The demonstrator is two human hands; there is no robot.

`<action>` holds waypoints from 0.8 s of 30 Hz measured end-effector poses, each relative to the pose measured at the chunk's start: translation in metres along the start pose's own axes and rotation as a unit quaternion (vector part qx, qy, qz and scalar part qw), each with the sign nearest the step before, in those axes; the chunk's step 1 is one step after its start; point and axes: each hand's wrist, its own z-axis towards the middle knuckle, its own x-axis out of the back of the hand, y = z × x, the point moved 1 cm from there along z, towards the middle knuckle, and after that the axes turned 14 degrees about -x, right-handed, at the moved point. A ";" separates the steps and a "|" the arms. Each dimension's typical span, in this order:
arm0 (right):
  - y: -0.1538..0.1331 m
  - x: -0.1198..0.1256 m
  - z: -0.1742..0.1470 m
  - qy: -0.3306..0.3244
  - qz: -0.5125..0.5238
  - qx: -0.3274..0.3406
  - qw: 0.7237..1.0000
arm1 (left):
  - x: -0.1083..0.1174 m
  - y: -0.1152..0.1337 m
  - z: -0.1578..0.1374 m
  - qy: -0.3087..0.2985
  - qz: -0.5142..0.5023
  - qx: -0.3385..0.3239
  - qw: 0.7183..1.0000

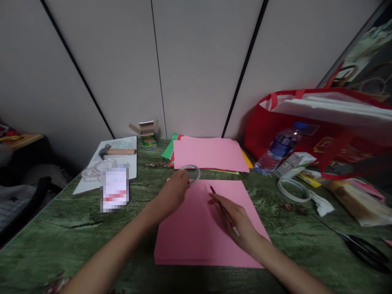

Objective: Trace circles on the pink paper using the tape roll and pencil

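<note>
My left hand [177, 188] pinches a ring [198, 173] at the pink paper [192, 232]'s far edge; my right hand [237, 218] grips a pen [225, 211].

We see a green tabletop [139, 218] with a mottled wood-grain pattern. At lower centre we have a plain pink paper stack [190, 237], with a whitish ring [198, 176] at its upper edge and a dark pen [213, 191] with a pale end over it. Mid-frame, our other paper pile [208, 153] is pink on top, with green, red and orange-yellow edges. At right we find a red bag [260, 130] and a blue-capped bottle [280, 146]; across the top, a grey wall [196, 61] striped black.
</note>
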 end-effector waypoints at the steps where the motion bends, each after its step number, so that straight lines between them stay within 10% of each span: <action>1: 0.005 0.006 0.004 0.020 -0.005 -0.008 1.000 | -0.008 0.010 0.000 -0.023 0.021 -0.006 0.999; 11: 0.042 0.038 0.025 0.022 -0.034 -0.013 0.999 | -0.044 0.074 0.014 -0.135 0.163 -0.066 0.975; 24: 0.039 0.038 0.098 0.007 0.169 -0.152 0.974 | -0.068 0.081 0.019 -0.136 0.159 0.020 0.978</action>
